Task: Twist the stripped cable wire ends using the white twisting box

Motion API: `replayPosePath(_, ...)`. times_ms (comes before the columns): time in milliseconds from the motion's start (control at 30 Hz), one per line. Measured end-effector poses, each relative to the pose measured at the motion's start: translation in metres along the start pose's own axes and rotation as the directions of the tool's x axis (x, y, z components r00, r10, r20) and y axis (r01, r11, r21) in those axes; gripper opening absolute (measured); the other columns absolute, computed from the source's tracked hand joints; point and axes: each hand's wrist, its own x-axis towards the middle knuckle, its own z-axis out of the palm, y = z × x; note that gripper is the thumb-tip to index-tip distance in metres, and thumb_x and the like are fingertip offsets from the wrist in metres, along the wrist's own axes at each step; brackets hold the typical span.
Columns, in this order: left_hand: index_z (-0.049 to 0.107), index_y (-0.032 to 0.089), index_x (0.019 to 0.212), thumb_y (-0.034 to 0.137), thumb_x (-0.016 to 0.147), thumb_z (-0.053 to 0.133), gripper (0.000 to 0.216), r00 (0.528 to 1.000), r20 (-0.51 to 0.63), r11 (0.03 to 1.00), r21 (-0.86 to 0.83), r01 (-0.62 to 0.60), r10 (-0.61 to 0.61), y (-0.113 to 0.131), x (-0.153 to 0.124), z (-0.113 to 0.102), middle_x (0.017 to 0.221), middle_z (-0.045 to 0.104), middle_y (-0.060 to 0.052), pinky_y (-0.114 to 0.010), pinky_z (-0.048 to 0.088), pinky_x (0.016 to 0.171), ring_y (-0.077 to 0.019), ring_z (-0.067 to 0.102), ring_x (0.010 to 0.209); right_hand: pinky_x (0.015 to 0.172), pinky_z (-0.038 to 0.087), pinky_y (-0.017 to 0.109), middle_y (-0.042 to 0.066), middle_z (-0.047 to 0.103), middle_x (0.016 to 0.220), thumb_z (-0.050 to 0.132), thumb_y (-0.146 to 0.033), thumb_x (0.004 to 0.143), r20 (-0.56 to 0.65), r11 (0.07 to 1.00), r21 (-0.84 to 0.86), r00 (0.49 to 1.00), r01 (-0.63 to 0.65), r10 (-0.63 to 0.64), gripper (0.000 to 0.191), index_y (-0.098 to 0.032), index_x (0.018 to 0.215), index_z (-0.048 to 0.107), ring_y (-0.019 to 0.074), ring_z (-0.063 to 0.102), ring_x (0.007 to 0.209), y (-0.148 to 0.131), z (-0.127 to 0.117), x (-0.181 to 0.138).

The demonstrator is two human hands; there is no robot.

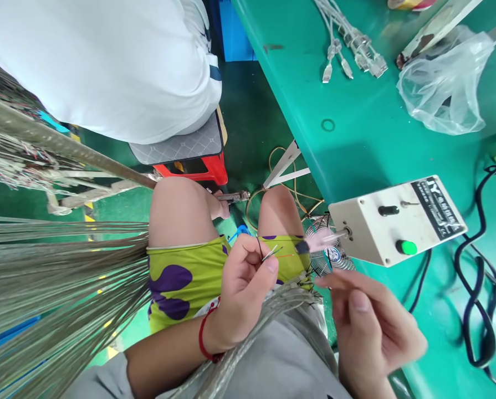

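My left hand (248, 288), with a red cord bracelet at its wrist, is closed in a pinch on thin wires (272, 254). Their bare-looking ends fan out past the fingertips in black, white and orange. My right hand (368, 327) is to the right, its index finger stretched toward the lap and its thumb apart, with nothing visible between them. A bundle of clear-grey cables (272, 305) lies across my lap, its dark wire ends close to my right index fingertip. Just beyond both hands, a white machine box (397, 221) has a green button, a black knob and a blurred pinkish tip on its shaft.
The box stands on a green table (356, 149) with USB cables (359, 47), a plastic bag (447, 83) and a black cord (476, 288). A small fan (333, 252) is below the edge. A person in white (148, 66) sits on a red stool (214, 168). Many cables (65, 271) hang left.
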Motion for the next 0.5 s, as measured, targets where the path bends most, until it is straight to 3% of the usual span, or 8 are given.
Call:
replayPosePath(67, 0.070, 0.026, 0.108, 0.046, 0.118, 0.085, 0.027, 1.000, 0.007, 1.000, 0.015, -0.006, 0.006, -0.001, -0.001, 0.000, 0.088, 0.053, 0.006, -0.022, 0.037, 0.058, -0.0070, 0.039, 0.062, 0.054, 0.055, 0.034, 0.005, 0.087, 0.083, 0.073, -0.044, 0.121, 0.117, 0.991, 0.072, 0.987, -0.115, 0.106, 0.029, -0.026, 0.113, 0.093, 0.0156, 0.057, 0.050, -0.005, 0.011, 0.007)
replayPosePath(167, 0.070, 0.026, 0.109, 0.046, 0.118, 0.085, 0.027, 1.000, 0.017, 1.000, 0.021, -0.019, 0.019, -0.002, 0.001, 0.002, 0.087, 0.053, 0.006, -0.023, 0.037, 0.057, -0.0066, 0.040, 0.061, 0.056, 0.052, 0.034, 0.003, 0.080, 0.073, 0.075, -0.055, 0.120, 0.344, 0.918, 0.187, 0.899, -0.350, 0.273, 0.038, -0.025, 0.109, 0.095, 0.0177, 0.059, 0.054, -0.005, 0.028, 0.022)
replayPosePath(300, 0.070, 0.026, 0.108, 0.046, 0.119, 0.085, 0.027, 0.999, 0.017, 0.999, 0.039, -0.036, 0.035, -0.001, 0.004, 0.004, 0.087, 0.056, 0.006, -0.023, 0.038, 0.057, -0.0063, 0.041, 0.061, 0.060, 0.053, 0.034, 0.004, 0.084, 0.089, 0.083, -0.062, 0.112, 0.345, 0.686, 0.484, 0.839, -0.544, 0.421, 0.040, -0.027, 0.128, 0.094, 0.0196, 0.063, 0.063, -0.005, 0.041, 0.034)
replayPosePath(500, 0.069, 0.026, 0.108, 0.045, 0.119, 0.084, 0.026, 0.999, 0.018, 0.998, 0.042, -0.050, 0.050, -0.001, 0.008, 0.009, 0.087, 0.055, 0.007, -0.022, 0.037, 0.057, -0.0060, 0.040, 0.060, 0.057, 0.042, 0.029, 0.000, 0.072, 0.073, 0.097, -0.060, 0.101, 0.391, 0.444, 0.674, 0.795, -0.590, 0.463, 0.042, -0.026, 0.125, 0.097, 0.0137, 0.043, 0.056, -0.017, 0.051, 0.050)
